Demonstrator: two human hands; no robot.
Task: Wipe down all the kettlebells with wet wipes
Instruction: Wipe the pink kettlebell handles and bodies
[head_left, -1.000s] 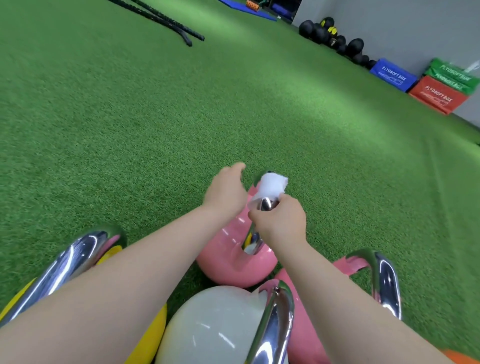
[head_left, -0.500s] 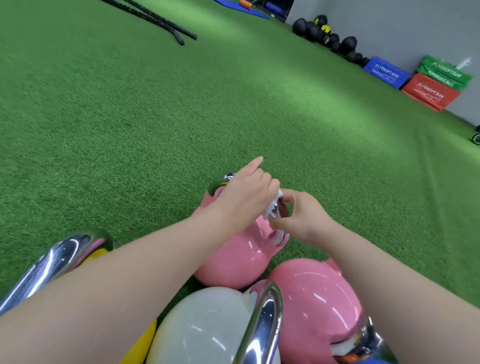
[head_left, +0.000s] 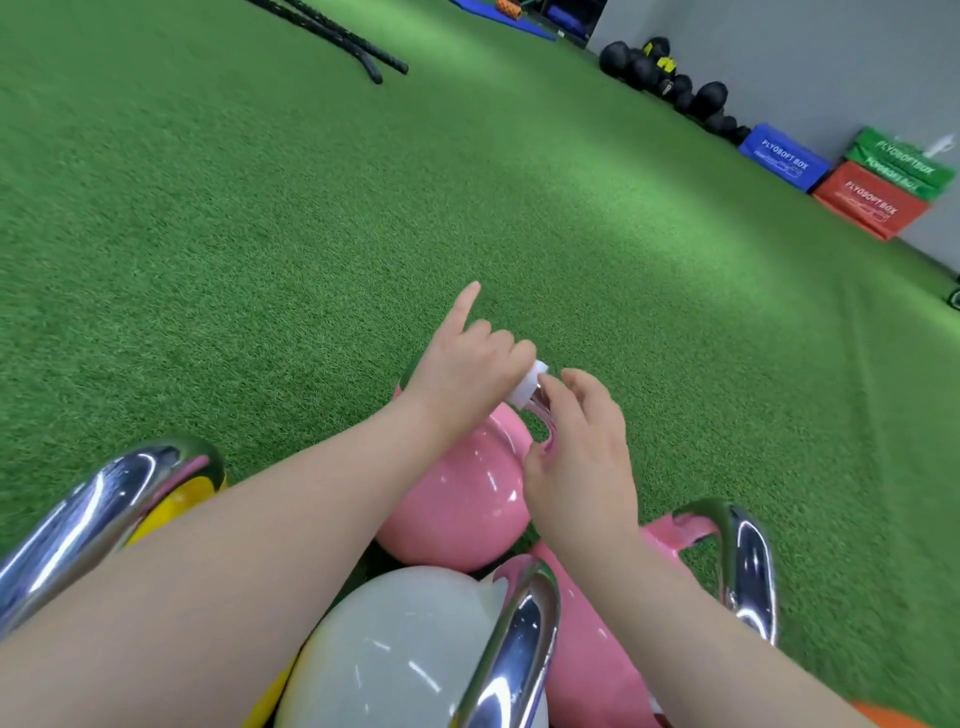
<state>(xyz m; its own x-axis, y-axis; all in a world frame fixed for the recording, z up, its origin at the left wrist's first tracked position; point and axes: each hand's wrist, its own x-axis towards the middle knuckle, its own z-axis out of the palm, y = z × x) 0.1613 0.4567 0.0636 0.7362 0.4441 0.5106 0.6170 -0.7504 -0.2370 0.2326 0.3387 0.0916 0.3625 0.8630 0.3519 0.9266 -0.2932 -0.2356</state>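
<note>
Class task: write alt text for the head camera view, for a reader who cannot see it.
A person's left hand holds a white wet wipe on the chrome handle of a glossy pink kettlebell on green artificial turf, forefinger raised; the right hand rests beside it, fingers relaxed. White, yellow and pink kettlebells crowd the foreground.

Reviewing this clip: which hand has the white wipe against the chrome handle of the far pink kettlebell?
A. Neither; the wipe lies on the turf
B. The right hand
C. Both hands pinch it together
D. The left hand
D: the left hand grips the white wipe on the far pink kettlebell handle, while the right hand rests beside it with relaxed fingers.
</note>
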